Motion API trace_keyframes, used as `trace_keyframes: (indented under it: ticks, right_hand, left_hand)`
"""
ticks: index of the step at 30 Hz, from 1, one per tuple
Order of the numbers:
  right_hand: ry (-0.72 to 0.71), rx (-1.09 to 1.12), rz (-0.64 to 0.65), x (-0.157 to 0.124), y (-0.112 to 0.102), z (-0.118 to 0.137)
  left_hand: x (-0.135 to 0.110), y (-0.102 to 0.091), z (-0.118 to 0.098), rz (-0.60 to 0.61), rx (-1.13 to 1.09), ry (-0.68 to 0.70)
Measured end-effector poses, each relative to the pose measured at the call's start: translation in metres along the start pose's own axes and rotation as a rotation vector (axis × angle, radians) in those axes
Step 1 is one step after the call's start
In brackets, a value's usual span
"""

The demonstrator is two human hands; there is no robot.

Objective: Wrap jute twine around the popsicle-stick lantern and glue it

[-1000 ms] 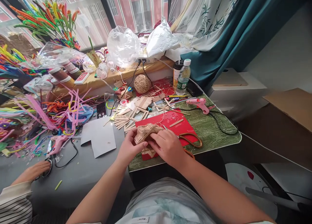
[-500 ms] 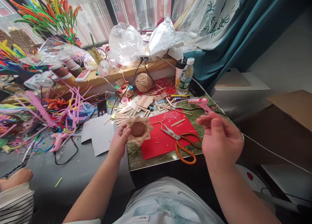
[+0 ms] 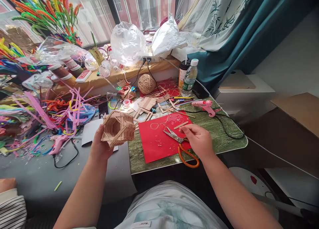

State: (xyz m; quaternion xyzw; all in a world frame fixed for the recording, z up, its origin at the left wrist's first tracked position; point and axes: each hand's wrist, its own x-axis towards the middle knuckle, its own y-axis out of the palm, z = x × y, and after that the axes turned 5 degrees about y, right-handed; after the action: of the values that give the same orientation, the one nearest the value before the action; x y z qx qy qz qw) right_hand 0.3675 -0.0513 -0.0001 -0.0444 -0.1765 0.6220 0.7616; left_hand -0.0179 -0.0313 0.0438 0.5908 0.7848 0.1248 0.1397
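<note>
My left hand point(image 3: 101, 144) grips a hollow, star-shaped holder of stacked craft sticks point(image 3: 122, 131), tilted so its opening faces me. My right hand point(image 3: 199, 141) hovers over the red sheet point(image 3: 152, 139), thumb and fingers drawn together. Its fingertips are close to a loose craft stick point(image 3: 181, 125) on the sheet; whether anything is pinched in them I cannot make out. Below that hand lie open scissors point(image 3: 188, 159) with orange handles, partly hidden by it. A thin string point(image 3: 158, 125) curls beside the blades.
A pink glue gun point(image 3: 204, 106) with a black cord stands at the right. Loose craft sticks point(image 3: 147, 103), a twine ball point(image 3: 146, 83) and a water bottle point(image 3: 190, 79) are farther back. Pipe cleaners point(image 3: 77, 111) pile up left, near another person's striped sleeve point(image 3: 12, 207).
My left hand has moved left and turned the craft-stick holder so its stacked side shows. My right hand has come down and left to the red sheet. The other person's hand and scissors have drawn left.
</note>
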Motion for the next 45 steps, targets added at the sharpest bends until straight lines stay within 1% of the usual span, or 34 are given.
trace_keyframes:
  ticks: [2,4,8,10,12,15,17,18,20,22,25,26,27,28,29,30,32,35,37,39,41,43,45]
  right_hand:
    - [0.0,-0.153,0.163,0.007,0.015,-0.005]
    - [-0.019,-0.266,0.24,0.019,0.034,-0.008]
    - [0.031,-0.389,0.257,0.042,0.069,-0.01]
    - [0.056,-0.403,0.258,0.051,0.078,-0.01]
    - [0.063,-0.374,0.265,0.057,0.079,-0.011]
    - [0.068,-0.264,0.28,0.062,0.074,-0.012]
    - [0.09,-0.161,0.289,0.064,0.071,-0.01]
    - [0.102,-0.104,0.286,0.066,0.07,-0.008]
    - [0.112,0.008,0.256,0.071,0.067,0.0]
    - [0.096,0.107,0.193,0.076,0.061,0.015]
    - [0.045,0.22,0.071,0.077,0.044,0.044]
    - [0.013,0.265,0.03,0.073,0.037,0.055]
    - [-0.042,0.347,-0.021,0.068,0.028,0.065]
    - [-0.105,0.415,-0.044,0.06,0.02,0.075]
    - [-0.151,0.452,-0.044,0.052,0.012,0.083]
    - [-0.175,0.462,-0.019,0.042,0.005,0.089]
    - [-0.194,0.413,0.024,0.023,-0.007,0.095]
    - [-0.22,0.306,-0.024,0.0,-0.016,0.091]
    - [-0.206,0.381,-0.025,-0.007,-0.019,0.084]
    - [-0.177,0.549,0.026,-0.01,-0.021,0.079]
    - [-0.172,0.692,0.056,-0.008,-0.026,0.08]
    - [-0.195,0.751,0.036,-0.003,-0.032,0.088]
    - [-0.227,0.746,-0.04,0.002,-0.04,0.101]
  left_hand:
    - [0.0,0.0,-0.001,0.005,-0.001,0.016]
    - [0.0,0.0,0.0,0.025,0.006,0.002]
    - [-0.002,-0.001,0.004,0.053,0.013,-0.081]
    - [-0.004,-0.003,0.005,0.047,0.005,-0.085]
    - [-0.004,-0.007,0.004,0.04,0.001,-0.067]
    - [-0.004,-0.016,0.003,0.043,0.036,-0.096]
    - [-0.003,-0.02,0.004,0.051,0.091,-0.161]
    - [-0.002,-0.021,0.006,0.067,0.136,-0.198]
    - [0.0,-0.019,0.013,0.149,0.295,-0.247]
    - [0.002,-0.014,0.021,0.249,0.485,-0.242]
    - [0.006,-0.004,0.033,0.313,0.639,-0.204]
    - [0.007,-0.001,0.035,0.323,0.663,-0.198]
    - [0.009,0.001,0.036,0.338,0.688,-0.194]
    - [0.01,0.003,0.037,0.353,0.711,-0.191]
    - [0.012,0.003,0.037,0.361,0.73,-0.191]
    - [0.014,0.003,0.036,0.359,0.745,-0.192]
    - [0.016,0.001,0.035,0.336,0.764,-0.19]
    - [0.018,-0.001,0.036,0.306,0.755,-0.195]
    - [0.017,-0.001,0.038,0.3,0.714,-0.206]
    - [0.016,-0.002,0.041,0.291,0.648,-0.215]
    - [0.015,-0.003,0.043,0.265,0.568,-0.216]
    - [0.015,-0.005,0.045,0.218,0.48,-0.209]
    - [0.015,-0.008,0.045,0.164,0.386,-0.204]
